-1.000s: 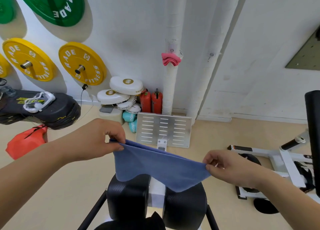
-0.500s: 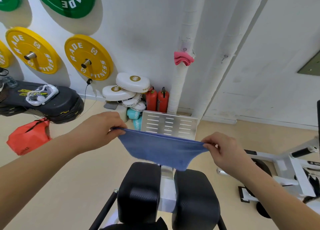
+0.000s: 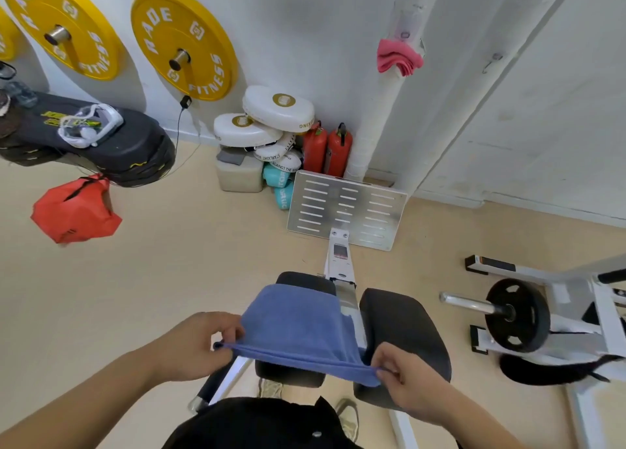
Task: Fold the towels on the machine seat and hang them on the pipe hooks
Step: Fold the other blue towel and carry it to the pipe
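A blue towel (image 3: 298,326) lies doubled over, its far part draped on the left black pad of the machine seat (image 3: 406,326). My left hand (image 3: 200,347) pinches the towel's near left corner, and my right hand (image 3: 406,377) pinches its near right corner. The near edge is stretched taut between them. A folded pink towel (image 3: 398,57) hangs on a hook of the white wrapped pipe (image 3: 379,120) by the wall. A second bare hook (image 3: 493,60) sticks out of the pipe to the right.
A metal footplate (image 3: 349,208) stands ahead of the seat. White pads, red extinguishers (image 3: 328,150) and teal items crowd the pipe's foot. Yellow plates (image 3: 183,42) hang on the wall. A black stack with a red bag (image 3: 76,211) is at left, a plate-loaded machine (image 3: 518,313) at right.
Both hands came down and toward me, laying the towel's far part on the left seat pad. The view tilted downward; the towel no longer hangs free in the air.
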The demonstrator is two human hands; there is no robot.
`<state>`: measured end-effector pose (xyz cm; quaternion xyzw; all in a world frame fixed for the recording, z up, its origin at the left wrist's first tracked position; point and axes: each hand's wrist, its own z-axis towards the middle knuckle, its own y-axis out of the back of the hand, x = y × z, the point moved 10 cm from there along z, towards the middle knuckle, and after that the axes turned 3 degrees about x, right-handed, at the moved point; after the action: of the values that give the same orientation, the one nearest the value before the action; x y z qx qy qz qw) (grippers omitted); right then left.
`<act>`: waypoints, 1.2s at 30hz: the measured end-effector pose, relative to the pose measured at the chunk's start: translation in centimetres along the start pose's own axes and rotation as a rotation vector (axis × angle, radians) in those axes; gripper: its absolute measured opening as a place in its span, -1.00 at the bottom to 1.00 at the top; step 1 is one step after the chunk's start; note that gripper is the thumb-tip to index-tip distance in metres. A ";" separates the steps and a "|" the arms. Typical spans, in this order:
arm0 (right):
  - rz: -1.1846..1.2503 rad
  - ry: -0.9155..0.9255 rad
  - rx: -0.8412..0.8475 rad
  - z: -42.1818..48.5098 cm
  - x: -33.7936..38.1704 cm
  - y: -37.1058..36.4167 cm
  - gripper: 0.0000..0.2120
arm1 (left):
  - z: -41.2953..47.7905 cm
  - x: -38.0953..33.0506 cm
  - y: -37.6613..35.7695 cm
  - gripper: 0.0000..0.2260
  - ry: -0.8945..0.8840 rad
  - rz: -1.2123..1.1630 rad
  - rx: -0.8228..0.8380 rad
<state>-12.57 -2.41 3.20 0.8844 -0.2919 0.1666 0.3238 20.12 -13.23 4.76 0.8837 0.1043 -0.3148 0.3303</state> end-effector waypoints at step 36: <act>-0.172 -0.111 -0.146 16.5 2.1 -3.6 -0.48 | 15.5 13.5 -8.4 -0.59 0.735 -0.910 0.078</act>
<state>-7.02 -12.08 -9.57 0.8880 -0.2439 0.0672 0.3839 19.82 -17.25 -17.13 0.8126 0.5695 -0.1015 0.0713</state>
